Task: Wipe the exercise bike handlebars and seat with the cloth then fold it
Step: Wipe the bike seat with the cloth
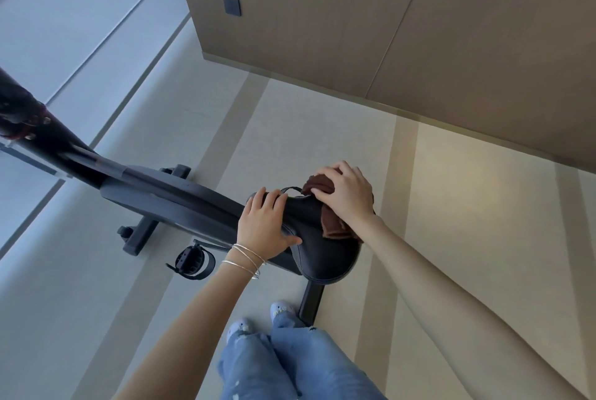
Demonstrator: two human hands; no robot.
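Observation:
The exercise bike's black seat [317,254] fills the middle of the view, its nose pointing left toward the frame. My left hand [264,225] grips the seat's narrow front, thumb underneath. My right hand [343,195] presses a bunched brown cloth [332,225] against the seat's right side, fingers curled over it. The handlebar post [29,122] runs off the upper left edge; the handlebars themselves are mostly out of view.
The bike's dark body [167,196] and front foot [138,235] stand on the pale floor, with a strapped pedal [190,262] below. A wood-panelled wall [387,28] with a dark switch plate [232,6] rises behind. My jeans and shoes [280,309] are beside the rear foot.

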